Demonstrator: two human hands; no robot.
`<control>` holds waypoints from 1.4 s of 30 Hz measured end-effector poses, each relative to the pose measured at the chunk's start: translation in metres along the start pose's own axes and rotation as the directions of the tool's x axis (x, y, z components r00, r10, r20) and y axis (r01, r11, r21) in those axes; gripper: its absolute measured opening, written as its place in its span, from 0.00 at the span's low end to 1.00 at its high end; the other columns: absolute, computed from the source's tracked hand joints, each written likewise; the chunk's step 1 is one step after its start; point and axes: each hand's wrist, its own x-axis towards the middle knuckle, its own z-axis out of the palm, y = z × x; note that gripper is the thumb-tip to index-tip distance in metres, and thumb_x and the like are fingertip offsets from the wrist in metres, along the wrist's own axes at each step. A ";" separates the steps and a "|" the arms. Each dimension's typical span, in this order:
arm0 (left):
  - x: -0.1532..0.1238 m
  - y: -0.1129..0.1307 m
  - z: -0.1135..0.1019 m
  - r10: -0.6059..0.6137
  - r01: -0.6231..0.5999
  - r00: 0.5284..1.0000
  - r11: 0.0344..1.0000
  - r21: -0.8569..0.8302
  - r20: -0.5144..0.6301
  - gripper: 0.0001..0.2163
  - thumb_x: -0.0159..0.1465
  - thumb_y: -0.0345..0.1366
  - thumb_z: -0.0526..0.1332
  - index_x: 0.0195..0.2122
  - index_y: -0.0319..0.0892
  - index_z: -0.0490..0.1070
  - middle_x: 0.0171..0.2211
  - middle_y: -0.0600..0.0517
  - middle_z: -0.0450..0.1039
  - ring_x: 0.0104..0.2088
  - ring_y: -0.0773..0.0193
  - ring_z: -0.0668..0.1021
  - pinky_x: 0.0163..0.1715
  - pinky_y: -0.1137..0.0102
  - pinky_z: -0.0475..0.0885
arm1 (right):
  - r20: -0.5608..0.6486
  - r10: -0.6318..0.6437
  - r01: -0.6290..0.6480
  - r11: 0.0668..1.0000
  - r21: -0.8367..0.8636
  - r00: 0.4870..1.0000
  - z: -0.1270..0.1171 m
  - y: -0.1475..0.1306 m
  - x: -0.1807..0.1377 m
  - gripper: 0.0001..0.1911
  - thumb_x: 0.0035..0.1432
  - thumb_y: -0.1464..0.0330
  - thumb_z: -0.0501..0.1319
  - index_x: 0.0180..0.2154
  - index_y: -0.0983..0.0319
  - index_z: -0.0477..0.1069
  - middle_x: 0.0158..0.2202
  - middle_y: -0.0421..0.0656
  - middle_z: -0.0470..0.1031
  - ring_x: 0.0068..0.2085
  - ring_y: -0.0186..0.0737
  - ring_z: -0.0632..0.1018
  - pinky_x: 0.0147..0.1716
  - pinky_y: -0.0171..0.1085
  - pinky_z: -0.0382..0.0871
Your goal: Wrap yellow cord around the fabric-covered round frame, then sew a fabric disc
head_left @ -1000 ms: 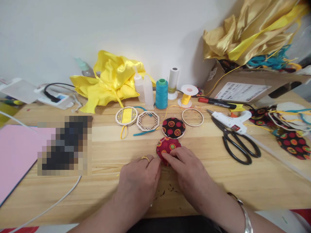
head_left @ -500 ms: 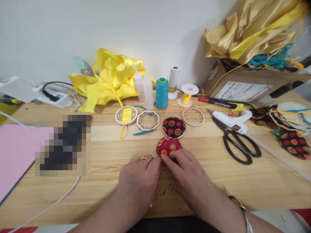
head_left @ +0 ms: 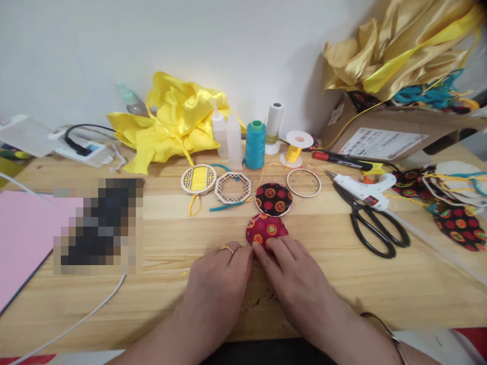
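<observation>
Head view: red disc (head_left: pixel 266 228) lies on the table (head_left: pixel 152 314), just nearer than the black disc (head_left: pixel 273 199); left hand (head_left: pixel 218 284) bunches its fingers together at the near edge; right hand (head_left: pixel 299 274) bends its fingers there; whether either pinches, cannot tell

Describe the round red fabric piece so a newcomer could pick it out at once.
On the wooden table, find where the left hand and right hand come close together. At their fingertips lies the round red fabric piece, just nearer than a round black patterned piece. Its deep red ground sets it apart from that black neighbour.
</observation>
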 end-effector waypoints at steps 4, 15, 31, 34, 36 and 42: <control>-0.001 -0.001 0.002 -0.018 0.018 1.000 0.998 -0.060 0.005 0.06 0.61 0.27 0.55 0.34 0.40 0.71 0.26 0.51 0.73 0.24 0.61 0.74 0.24 0.67 0.68 | -0.027 -0.025 0.022 0.995 -0.094 0.999 0.003 -0.004 0.000 0.22 0.53 0.79 0.51 0.51 0.76 0.64 0.36 0.54 0.70 0.36 0.47 0.68 0.33 0.45 0.69; 0.004 -0.007 -0.002 -0.025 -0.007 0.993 0.964 -0.266 -0.118 0.11 0.60 0.27 0.57 0.44 0.35 0.68 0.42 0.44 0.71 0.43 0.59 0.71 0.44 0.63 0.69 | -0.043 -0.054 0.044 0.976 -0.214 0.998 0.001 -0.012 0.002 0.20 0.52 0.80 0.50 0.47 0.75 0.69 0.36 0.54 0.71 0.32 0.46 0.69 0.27 0.42 0.66; 0.001 -0.009 0.004 0.039 -0.055 0.991 0.991 -0.122 -0.127 0.17 0.62 0.27 0.54 0.53 0.34 0.61 0.32 0.47 0.79 0.44 0.52 0.71 0.40 0.58 0.69 | -0.079 -0.066 0.041 0.958 -0.283 0.995 0.003 -0.016 0.004 0.22 0.49 0.79 0.51 0.46 0.78 0.69 0.38 0.55 0.72 0.36 0.50 0.70 0.33 0.45 0.68; 0.002 -0.008 0.003 0.044 -0.057 0.991 0.992 -0.110 -0.123 0.18 0.61 0.28 0.55 0.53 0.34 0.61 0.34 0.46 0.79 0.43 0.52 0.72 0.39 0.58 0.69 | -0.075 -0.062 0.040 0.963 -0.266 0.995 0.005 -0.015 0.004 0.22 0.49 0.79 0.51 0.47 0.77 0.69 0.39 0.54 0.72 0.36 0.49 0.70 0.33 0.45 0.69; 0.001 -0.009 0.004 0.044 -0.058 0.990 0.993 -0.105 -0.132 0.18 0.61 0.28 0.55 0.53 0.34 0.62 0.35 0.45 0.78 0.43 0.52 0.72 0.39 0.59 0.69 | -0.072 -0.050 0.032 0.971 -0.239 0.996 0.004 -0.014 0.004 0.22 0.49 0.80 0.51 0.48 0.76 0.68 0.39 0.53 0.72 0.36 0.48 0.70 0.32 0.45 0.69; -0.001 -0.010 0.006 0.046 -0.062 0.989 0.992 -0.110 -0.143 0.17 0.60 0.26 0.55 0.52 0.35 0.63 0.38 0.43 0.77 0.45 0.53 0.71 0.41 0.58 0.70 | -0.101 0.046 -0.055 0.995 -0.082 0.994 -0.004 -0.003 -0.004 0.26 0.48 0.83 0.50 0.51 0.75 0.64 0.41 0.54 0.71 0.41 0.48 0.69 0.39 0.45 0.71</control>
